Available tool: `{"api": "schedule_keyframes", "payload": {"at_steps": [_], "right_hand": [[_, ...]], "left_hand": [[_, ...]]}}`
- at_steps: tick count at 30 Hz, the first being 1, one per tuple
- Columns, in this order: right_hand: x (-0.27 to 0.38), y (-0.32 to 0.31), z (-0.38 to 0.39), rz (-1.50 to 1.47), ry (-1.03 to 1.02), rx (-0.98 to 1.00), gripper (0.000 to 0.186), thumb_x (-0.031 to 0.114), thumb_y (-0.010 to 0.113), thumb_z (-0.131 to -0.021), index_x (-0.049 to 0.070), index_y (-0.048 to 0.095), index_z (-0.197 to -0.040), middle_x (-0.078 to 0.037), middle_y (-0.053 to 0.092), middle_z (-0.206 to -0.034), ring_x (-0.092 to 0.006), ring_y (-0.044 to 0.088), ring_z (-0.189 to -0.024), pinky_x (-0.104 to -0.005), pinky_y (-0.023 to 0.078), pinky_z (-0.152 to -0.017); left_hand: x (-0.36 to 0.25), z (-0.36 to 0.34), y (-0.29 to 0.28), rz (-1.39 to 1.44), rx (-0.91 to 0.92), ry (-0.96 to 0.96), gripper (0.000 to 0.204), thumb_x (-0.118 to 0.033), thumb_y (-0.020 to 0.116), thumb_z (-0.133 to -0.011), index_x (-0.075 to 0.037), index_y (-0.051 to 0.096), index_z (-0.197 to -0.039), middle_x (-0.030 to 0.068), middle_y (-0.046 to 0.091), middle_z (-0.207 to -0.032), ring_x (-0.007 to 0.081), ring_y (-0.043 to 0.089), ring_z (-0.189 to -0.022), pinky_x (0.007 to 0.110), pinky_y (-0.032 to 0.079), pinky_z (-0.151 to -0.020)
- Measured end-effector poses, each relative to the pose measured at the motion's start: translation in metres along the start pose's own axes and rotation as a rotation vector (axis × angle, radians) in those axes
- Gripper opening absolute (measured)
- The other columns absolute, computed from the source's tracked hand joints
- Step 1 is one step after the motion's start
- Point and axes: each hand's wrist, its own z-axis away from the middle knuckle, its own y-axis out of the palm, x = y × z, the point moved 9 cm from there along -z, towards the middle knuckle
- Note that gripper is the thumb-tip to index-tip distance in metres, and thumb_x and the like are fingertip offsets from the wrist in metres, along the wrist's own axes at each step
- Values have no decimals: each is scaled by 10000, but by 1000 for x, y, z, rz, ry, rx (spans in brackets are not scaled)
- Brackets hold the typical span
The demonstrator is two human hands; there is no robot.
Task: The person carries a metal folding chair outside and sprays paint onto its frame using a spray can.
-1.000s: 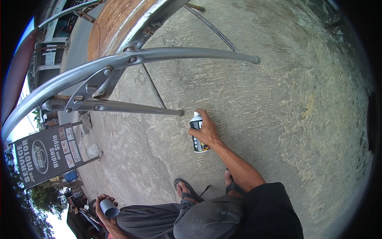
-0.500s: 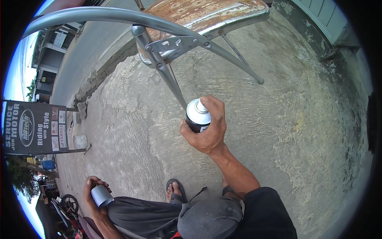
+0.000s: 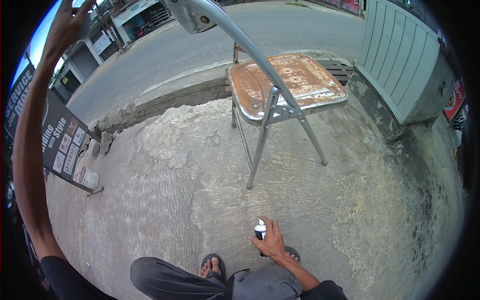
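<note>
My left hand (image 3: pixel 65 29) is raised high at the far upper left, its arm stretched up along the edge of view. A silvery-grey cap (image 3: pixel 85 27) shows partly among its fingers, against the buildings. Low in the middle, close to my knees, my right hand (image 3: pixel 270 243) is wrapped round a spray can (image 3: pixel 260 231) with a dark body and white top. The can is upright, its nozzle near my fingers. Ahead stands a metal folding chair (image 3: pixel 292 82) with a rusty, worn seat and grey tube legs, apart from both hands.
Rough concrete (image 3: pixel 150 200) lies under the chair and my sandalled feet. A dark signboard (image 3: pixel 62 135) and a whitish bucket (image 3: pixel 89 178) stand at left. A pale ribbed metal cabinet (image 3: pixel 395 60) is at right. Beyond a broken kerb runs a road (image 3: pixel 200 55).
My left hand has risen from beside my knee to the upper left. My right hand, holding the spray can, has dropped towards my lap. The view has tilted up, showing more chair and road.
</note>
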Motion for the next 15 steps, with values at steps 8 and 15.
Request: {"api": "schedule_keyframes", "payload": {"at_steps": [8, 15], "right_hand": [[-21, -51, 13, 34, 112, -151, 806, 220, 818, -720, 77, 473, -1434, -248, 541, -1216, -442, 620, -1056, -502, 547, -908], [-21, -55, 18, -3, 167, -99, 828, 246, 822, -719, 58, 469, -1444, -247, 549, -1212, -426, 619, -1077, -493, 534, -938]], "left_hand": [[-9, -5, 86, 24, 308, -81, 900, -346, 802, -905, -145, 293, -1620, 218, 499, -1503, 305, 645, -1146, 467, 528, -988], [13, -10, 144, -41, -80, 100, 781, -630, 625, -967, -101, 473, -1521, 249, 595, -1422, 376, 720, -1075, 464, 610, -856]]}}
